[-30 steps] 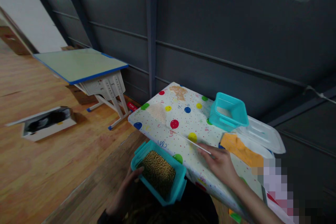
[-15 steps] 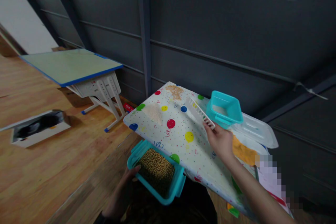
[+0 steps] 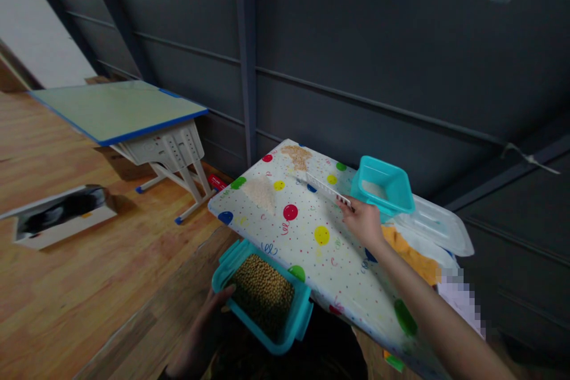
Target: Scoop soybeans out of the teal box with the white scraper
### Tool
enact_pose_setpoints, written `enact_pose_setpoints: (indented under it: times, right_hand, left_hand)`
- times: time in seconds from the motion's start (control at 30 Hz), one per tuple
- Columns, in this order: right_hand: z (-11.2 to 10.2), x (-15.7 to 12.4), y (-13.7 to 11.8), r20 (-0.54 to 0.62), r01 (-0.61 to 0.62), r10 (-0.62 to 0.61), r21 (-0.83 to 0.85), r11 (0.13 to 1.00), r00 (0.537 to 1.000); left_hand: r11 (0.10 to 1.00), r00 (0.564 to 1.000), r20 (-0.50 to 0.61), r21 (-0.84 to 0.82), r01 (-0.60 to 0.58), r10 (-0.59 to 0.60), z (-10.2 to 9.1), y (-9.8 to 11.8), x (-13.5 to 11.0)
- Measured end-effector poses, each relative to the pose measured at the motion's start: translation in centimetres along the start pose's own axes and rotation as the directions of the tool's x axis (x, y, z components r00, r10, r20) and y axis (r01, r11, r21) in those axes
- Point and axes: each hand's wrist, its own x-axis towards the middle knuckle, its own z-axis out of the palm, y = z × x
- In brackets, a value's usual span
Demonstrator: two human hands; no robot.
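My left hand [image 3: 214, 309] grips the near rim of a teal container [image 3: 262, 294] full of tan beans, held just below the table's front edge. My right hand [image 3: 363, 219] is closed on one end of a thin white slotted strip [image 3: 323, 188], which reaches over the dotted tablecloth [image 3: 285, 231] towards a brownish grain pile [image 3: 297, 155] at the far edge. A paler grain pile [image 3: 259, 190] lies to the left of it.
A second teal container [image 3: 383, 190] stands at the back right beside a clear lid [image 3: 439, 225] and an orange cloth [image 3: 412, 255]. To the left are a blue-edged desk [image 3: 120, 110] and a white box [image 3: 53, 214] on the wooden floor. A dark wall runs behind.
My right hand has lifted the white strip from the near part of the table and carried it back towards the brownish pile. The bean container has stayed below the edge.
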Motion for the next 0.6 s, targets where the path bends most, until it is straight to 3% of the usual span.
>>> enact_pose_setpoints:
  times: [0.27,0.43,0.6]
  right_hand:
    - [-0.1,0.5,0.3,-0.049,-0.014,0.020,0.131,0.991,0.999]
    - [0.4,0.5,0.0,0.019,-0.061,0.059,0.200,0.978,0.998]
    - [0.8,0.5,-0.3,0.042,-0.085,0.076,0.299,0.950,0.996]
  left_hand:
    - [0.996,0.996,-0.040,0.028,-0.082,0.083,-0.6,-1.1,0.5]
    - [1.000,0.998,-0.068,0.015,-0.013,0.014,-0.4,-0.8,1.0]
    - [0.999,0.997,-0.066,0.022,-0.045,0.047,-0.2,-0.6,0.5]
